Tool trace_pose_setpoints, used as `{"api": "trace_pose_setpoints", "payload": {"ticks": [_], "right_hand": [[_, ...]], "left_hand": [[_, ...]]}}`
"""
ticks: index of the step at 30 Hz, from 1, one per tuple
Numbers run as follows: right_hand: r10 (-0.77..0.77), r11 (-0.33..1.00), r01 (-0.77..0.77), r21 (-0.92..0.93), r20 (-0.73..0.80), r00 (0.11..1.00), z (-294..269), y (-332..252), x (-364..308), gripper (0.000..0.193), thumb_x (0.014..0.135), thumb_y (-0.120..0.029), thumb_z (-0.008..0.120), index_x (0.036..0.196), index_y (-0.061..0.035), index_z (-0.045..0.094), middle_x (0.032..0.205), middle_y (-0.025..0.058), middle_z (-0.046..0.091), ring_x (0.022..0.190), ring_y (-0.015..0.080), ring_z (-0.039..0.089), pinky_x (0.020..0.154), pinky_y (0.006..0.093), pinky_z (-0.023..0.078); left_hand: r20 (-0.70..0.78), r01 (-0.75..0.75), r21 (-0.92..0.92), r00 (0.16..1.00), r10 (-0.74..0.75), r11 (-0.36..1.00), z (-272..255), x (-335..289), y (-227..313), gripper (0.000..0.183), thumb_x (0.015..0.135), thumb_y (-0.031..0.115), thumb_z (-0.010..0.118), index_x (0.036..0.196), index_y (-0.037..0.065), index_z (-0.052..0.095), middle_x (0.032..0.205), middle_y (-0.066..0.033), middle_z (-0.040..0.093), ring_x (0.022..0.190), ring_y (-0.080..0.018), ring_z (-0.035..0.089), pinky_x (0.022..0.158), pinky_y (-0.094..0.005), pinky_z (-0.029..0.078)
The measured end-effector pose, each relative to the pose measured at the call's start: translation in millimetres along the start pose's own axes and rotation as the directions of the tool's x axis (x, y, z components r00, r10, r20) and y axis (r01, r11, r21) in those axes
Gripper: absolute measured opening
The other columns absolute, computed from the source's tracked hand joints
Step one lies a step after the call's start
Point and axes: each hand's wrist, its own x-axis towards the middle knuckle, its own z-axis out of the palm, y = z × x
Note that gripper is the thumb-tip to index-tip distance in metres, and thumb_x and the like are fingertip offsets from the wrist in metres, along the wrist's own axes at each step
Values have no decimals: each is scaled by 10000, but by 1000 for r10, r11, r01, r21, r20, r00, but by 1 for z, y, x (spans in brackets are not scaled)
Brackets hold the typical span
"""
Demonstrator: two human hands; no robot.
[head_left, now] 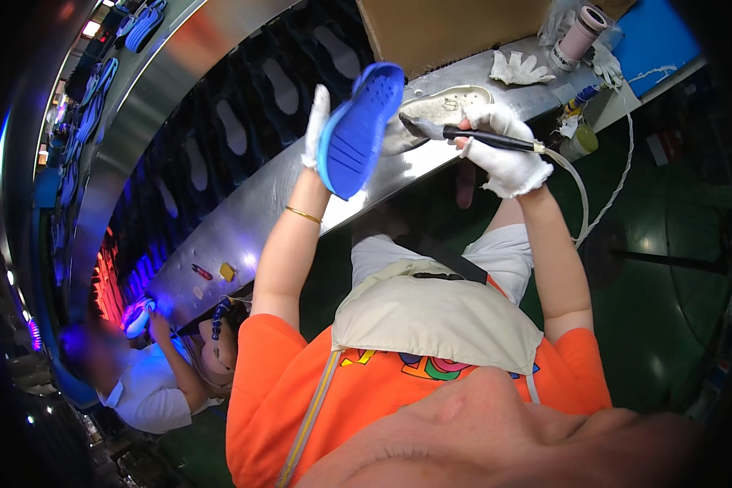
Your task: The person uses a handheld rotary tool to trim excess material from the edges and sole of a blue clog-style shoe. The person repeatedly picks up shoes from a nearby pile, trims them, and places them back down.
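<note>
My left hand (317, 122), in a white glove, is closed on a blue shoe sole (354, 134) held tilted up over the bench edge; most of its fingers are hidden behind the sole. In my white-gloved right hand (508, 159) is a brush (496, 141) with a black handle, its fingers wrapped round it with bare fingertips showing. A pale hose (576, 183) runs from the handle's end. The bristle end points left, close to the sole but seemingly apart from it. Behind the brush lies a whitish, shoe-shaped piece (443, 102) on the bench, partly covered by my right hand.
A metal bench (244, 224) borders a dark conveyor (211, 106) carrying several grey sole shapes. Cardboard (455, 32), a spare glove (520, 69), a pink bottle (581, 37) and a small jar (579, 142) are at right. At left, another person (150, 382) handles a sole; blue footwear (98, 93) lines a shelf.
</note>
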Motion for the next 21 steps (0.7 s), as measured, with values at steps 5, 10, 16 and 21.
{"api": "trace_pose_setpoints", "payload": {"ticks": [5, 10, 16, 21], "right_hand": [[72, 994, -59, 94, -135, 988, 14, 20, -5, 178, 765, -12, 643, 922, -1, 561, 884, 83, 629, 838, 128, 612, 774, 265, 496], [-49, 999, 52, 2, -302, 952, 27, 12, 4, 177, 750, 22, 639, 912, 4, 572, 852, 65, 621, 761, 116, 610, 727, 241, 500], [-150, 988, 153, 18, -103, 983, 32, 8, -14, 226, 734, 11, 631, 947, 0, 556, 850, 66, 615, 782, 112, 607, 753, 252, 496], [-272, 955, 259, -143, -77, 959, 34, 11, -13, 236, 711, 3, 643, 938, -23, 582, 829, 79, 598, 744, 142, 610, 708, 261, 495]], "left_hand": [[-159, -153, -86, 977, 138, 984, 5, 3, -69, 564, 912, 446, 455, 1264, 5, 442, 1186, -203, 534, 1067, -340, 558, 954, -483, 447], [-104, -200, 39, 974, 203, 979, 25, 13, -106, 734, 850, 581, 478, 1352, 64, 338, 1267, -157, 489, 1122, -286, 526, 962, -398, 447], [-220, -288, 89, 928, 301, 954, 17, 25, -112, 848, 798, 686, 435, 1355, 56, 323, 1294, -140, 462, 1123, -265, 517, 961, -384, 448], [-222, -343, 53, 912, 346, 938, 16, 34, -105, 832, 791, 702, 427, 1323, 66, 372, 1209, -144, 521, 1060, -262, 553, 919, -390, 478]]}}
